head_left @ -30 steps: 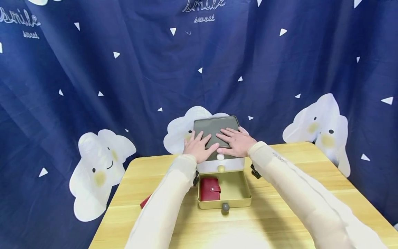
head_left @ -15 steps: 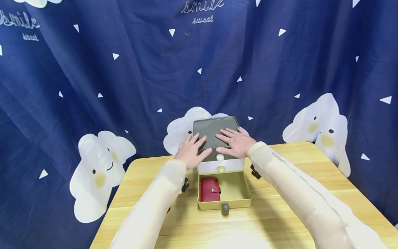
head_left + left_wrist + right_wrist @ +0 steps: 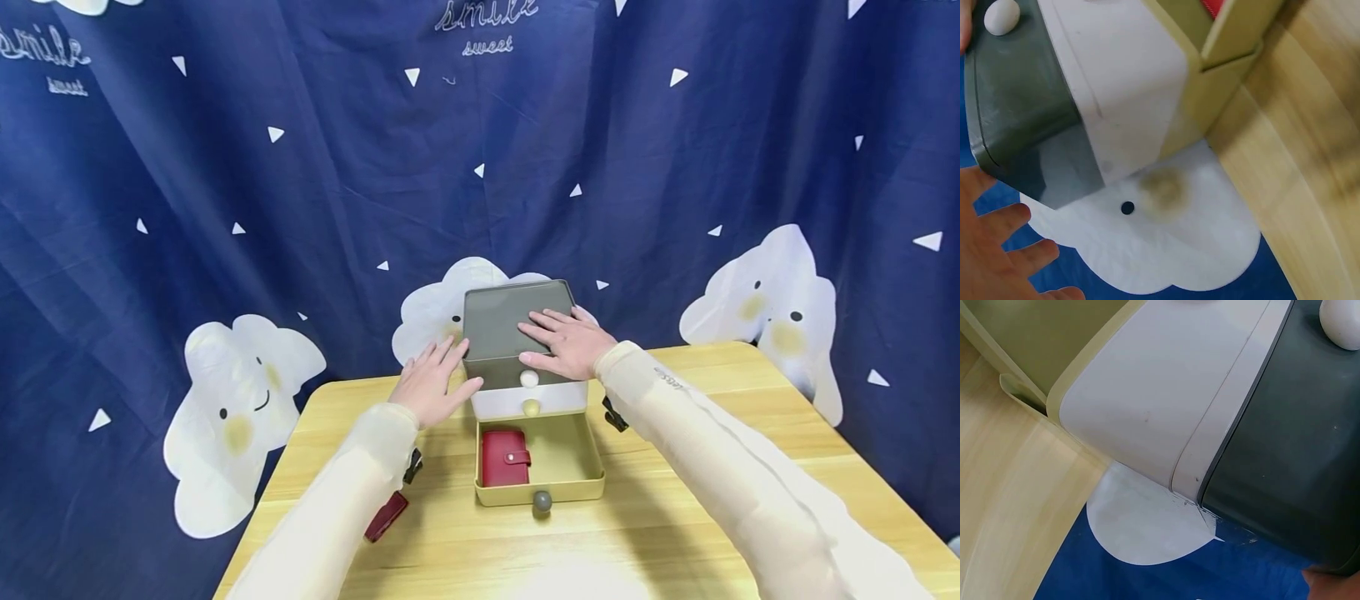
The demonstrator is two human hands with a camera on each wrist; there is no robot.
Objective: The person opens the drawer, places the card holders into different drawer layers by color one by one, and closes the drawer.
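Note:
A small stacked drawer box stands at the table's back, with grey, white and yellow tiers. My right hand rests on its grey top with fingers spread. Beside the box's left edge is my left hand, fingers straight and spread, holding nothing; whether a fingertip touches the box I cannot tell. The bottom yellow drawer is pulled out, its round grey knob at the front. A red snap-strap wallet lies in the drawer's left half. In the left wrist view the left fingers show near the grey corner.
A dark red item, partly hidden by the left sleeve, lies on the wooden table. Behind the table hangs a blue curtain with clouds and triangles. White and yellow knobs stick out of the upper tiers.
My left hand has slid off the grey top to the left, and its forearm has swung left, uncovering more of the dark red item. The right hand stays put.

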